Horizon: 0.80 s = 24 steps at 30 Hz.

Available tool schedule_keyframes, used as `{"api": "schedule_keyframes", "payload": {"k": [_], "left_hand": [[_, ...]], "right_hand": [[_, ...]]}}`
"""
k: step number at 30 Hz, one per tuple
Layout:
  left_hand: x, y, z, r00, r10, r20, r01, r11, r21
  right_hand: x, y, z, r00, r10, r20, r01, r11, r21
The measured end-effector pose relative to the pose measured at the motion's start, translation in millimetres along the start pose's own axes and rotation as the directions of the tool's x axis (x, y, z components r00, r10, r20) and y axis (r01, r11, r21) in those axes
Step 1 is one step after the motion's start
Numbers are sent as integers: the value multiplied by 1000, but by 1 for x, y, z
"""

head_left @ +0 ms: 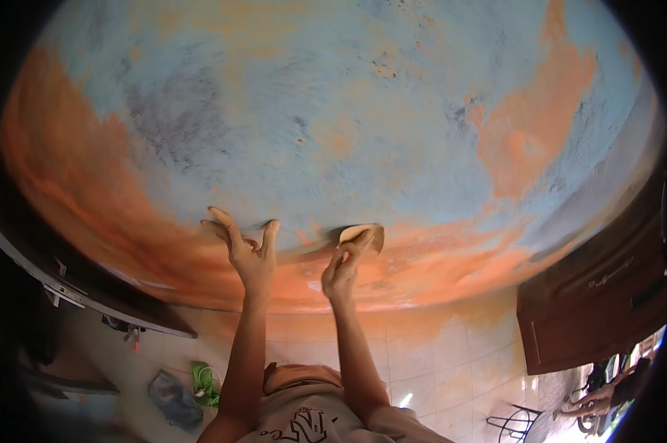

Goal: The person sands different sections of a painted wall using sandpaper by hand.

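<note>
A large curved surface [274,148], mottled in blue, grey and orange, fills most of the view. My left hand [250,251] is at its near orange part, with fingers spread and holding nothing; the fingertips seem to rest on the surface. To the right, my right hand [342,275] pinches a bent, tan sheet that looks like sandpaper [353,234]. The sheet lies against the surface where blue meets orange. Its underside is hidden.
Orange dust lies on the tiled floor [451,362]. A dark brown cabinet [569,317] stands at right, near a black metal stand [514,423]. At lower left are a bundled green cord [204,382], a grey plastic bag [175,399] and a dark curved edge [90,295].
</note>
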<state>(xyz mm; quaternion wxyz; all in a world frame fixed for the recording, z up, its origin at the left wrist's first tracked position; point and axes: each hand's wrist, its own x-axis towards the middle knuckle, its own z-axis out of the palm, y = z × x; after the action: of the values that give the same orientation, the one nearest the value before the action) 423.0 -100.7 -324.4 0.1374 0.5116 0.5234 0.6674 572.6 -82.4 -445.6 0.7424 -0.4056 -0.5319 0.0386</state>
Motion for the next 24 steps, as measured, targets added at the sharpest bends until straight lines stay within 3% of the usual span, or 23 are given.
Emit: {"api": "schedule_keyframes", "payload": {"k": [2,4,6,7,9,10,11,13,14,16,17,21,22,24], "left_hand": [[-2,5,0,1000,13,-3,-13,1000,14],[-6,10,3,1000,17,-22,-12,975,222],[-5,13,3,1000,-17,-21,20,982,190],[-6,14,4,999,-42,-9,43,987,154],[-7,15,4,999,-46,4,46,991,122],[-7,15,4,999,-47,12,45,993,109],[-7,15,4,999,-47,20,45,994,95],[-5,14,3,999,-34,14,32,994,102],[-5,12,3,999,-31,11,29,994,102],[-6,11,5,1000,-23,-7,24,991,129],[-5,12,8,1000,-20,-15,22,990,139],[-10,9,10,999,-53,7,53,996,75],[-9,3,9,998,-59,18,58,996,63],[-8,-17,3,1000,-5,-2,5,995,104]], "right_hand": [[25,7,-19,986,57,-154,-35,990,138],[71,-20,-65,905,334,-264,-332,942,54],[77,-15,-78,776,541,-323,-570,822,8],[67,-10,-63,921,266,-285,-320,934,-160],[34,-18,-25,973,117,-199,-134,988,-74],[18,-24,-11,999,-35,-41,28,986,-166],[11,-26,-8,978,-162,131,194,938,-287],[26,-12,-23,942,-276,192,331,863,-382],[34,9,-42,997,70,-37,-61,978,202],[63,19,-79,907,388,-162,-324,891,318],[82,5,-91,937,237,-255,-293,934,-207],[59,4,-45,935,125,-333,-195,963,-187],[48,-10,-32,989,-98,-114,57,946,-319],[48,-6,-31,950,-290,113,310,860,-404]]}}
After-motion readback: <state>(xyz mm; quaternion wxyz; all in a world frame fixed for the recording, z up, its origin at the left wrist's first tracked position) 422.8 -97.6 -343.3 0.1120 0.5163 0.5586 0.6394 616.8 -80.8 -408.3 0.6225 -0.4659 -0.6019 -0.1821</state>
